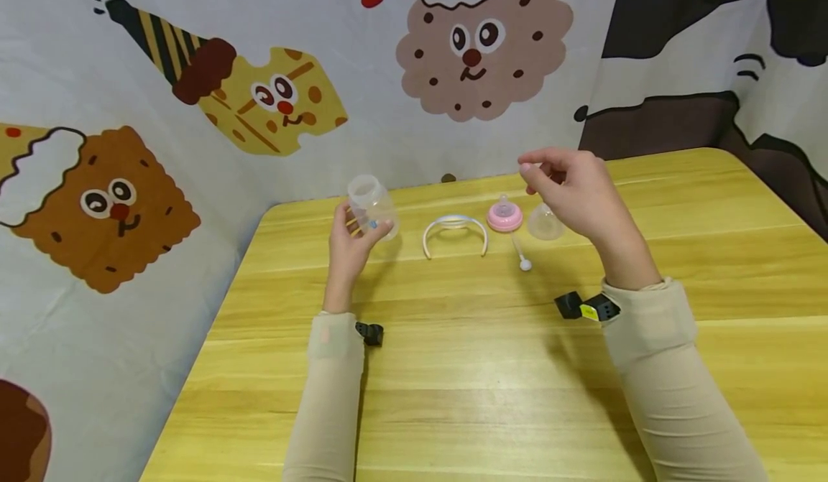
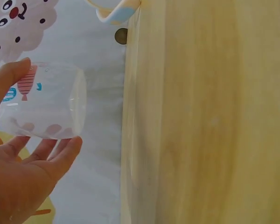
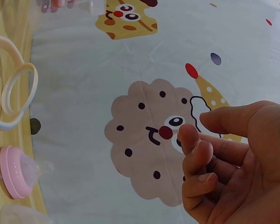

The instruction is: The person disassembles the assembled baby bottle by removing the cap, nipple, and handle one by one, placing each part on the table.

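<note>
My left hand [image 1: 347, 246] grips a clear baby bottle body [image 1: 380, 209] at the left back of the table, thumb on one side and fingers on the other. Its mouth has no cap, and the left wrist view shows coloured prints on the bottle wall [image 2: 46, 102]. Raised over the right back, my right hand [image 1: 582, 191] holds nothing; its fingers are loosely bent. Below and beside it lie a clear dome cap [image 1: 545, 225], partly hidden by that hand in the head view, and a pink collar with a teat [image 1: 504, 218]. A straw with a white ball end [image 1: 525, 263] extends from near the collar.
Between the bottle and the collar rests a pale, curved bottle handle [image 1: 455, 218] with a ring. The wooden table [image 1: 453, 396] backs onto a wall cloth [image 1: 369, 94] printed with cartoon biscuits and cheese. Black wrist cameras [image 1: 370, 334] sit on both sleeves.
</note>
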`<state>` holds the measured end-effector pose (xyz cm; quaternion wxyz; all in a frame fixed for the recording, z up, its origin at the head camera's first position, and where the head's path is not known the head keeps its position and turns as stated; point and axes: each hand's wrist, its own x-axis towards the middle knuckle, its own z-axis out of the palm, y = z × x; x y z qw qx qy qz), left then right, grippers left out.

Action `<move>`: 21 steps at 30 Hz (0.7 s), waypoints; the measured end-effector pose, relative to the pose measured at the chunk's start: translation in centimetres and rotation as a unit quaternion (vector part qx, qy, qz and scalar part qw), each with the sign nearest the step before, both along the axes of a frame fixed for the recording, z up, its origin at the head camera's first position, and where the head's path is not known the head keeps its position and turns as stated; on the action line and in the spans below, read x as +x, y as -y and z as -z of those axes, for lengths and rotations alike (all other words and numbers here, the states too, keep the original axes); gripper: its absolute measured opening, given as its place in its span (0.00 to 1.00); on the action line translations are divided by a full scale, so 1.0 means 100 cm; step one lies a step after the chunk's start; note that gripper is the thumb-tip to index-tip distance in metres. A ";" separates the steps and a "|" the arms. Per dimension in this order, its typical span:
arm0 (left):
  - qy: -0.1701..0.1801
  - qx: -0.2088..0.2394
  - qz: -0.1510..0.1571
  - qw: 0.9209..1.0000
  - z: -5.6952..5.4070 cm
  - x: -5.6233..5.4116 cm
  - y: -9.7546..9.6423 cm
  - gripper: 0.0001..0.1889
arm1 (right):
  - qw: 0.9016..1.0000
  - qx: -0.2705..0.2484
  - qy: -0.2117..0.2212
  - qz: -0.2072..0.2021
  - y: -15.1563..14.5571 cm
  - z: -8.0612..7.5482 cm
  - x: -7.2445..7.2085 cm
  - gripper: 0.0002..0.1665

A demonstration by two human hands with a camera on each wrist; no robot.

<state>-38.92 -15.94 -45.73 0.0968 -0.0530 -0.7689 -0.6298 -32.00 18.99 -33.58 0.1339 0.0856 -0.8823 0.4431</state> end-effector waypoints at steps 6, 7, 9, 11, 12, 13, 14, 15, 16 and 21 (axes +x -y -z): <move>0.044 -0.030 -0.011 0.999 -0.001 0.002 0.003 0.41 | 1.000 0.002 -0.001 0.000 -0.001 0.000 0.000 0.20; 0.050 -0.037 -0.012 0.998 -0.001 0.002 0.003 0.41 | 1.000 0.001 -0.001 0.000 -0.001 0.000 -0.001 0.20; 0.064 -0.051 -0.015 0.997 -0.001 0.002 0.005 0.41 | 1.000 0.000 -0.001 0.000 -0.001 -0.001 -0.001 0.20; 0.077 -0.063 -0.016 0.995 -0.001 0.003 0.006 0.42 | 1.000 -0.001 0.000 -0.001 -0.001 -0.001 -0.001 0.20; 0.084 -0.069 -0.016 0.994 -0.001 0.003 0.006 0.43 | 1.000 -0.002 0.001 -0.002 -0.001 -0.001 -0.001 0.20; 0.091 -0.076 -0.015 0.993 -0.001 0.003 0.007 0.43 | 1.000 -0.003 0.001 -0.002 -0.001 -0.001 -0.001 0.20; 0.097 -0.081 -0.014 0.992 -0.001 0.003 0.007 0.43 | 1.000 -0.003 0.001 -0.002 -0.001 -0.001 -0.001 0.20; 0.104 -0.086 -0.015 0.991 -0.001 0.003 0.007 0.44 | 1.000 -0.004 0.002 -0.002 -0.001 -0.001 -0.001 0.20; 0.111 -0.090 -0.013 0.990 -0.001 0.003 0.007 0.44 | 1.000 -0.004 0.002 -0.002 -0.001 -0.001 -0.001 0.20; 0.136 -0.113 -0.009 0.984 0.000 0.003 0.008 0.44 | 1.000 -0.005 0.004 -0.002 -0.001 0.000 -0.001 0.20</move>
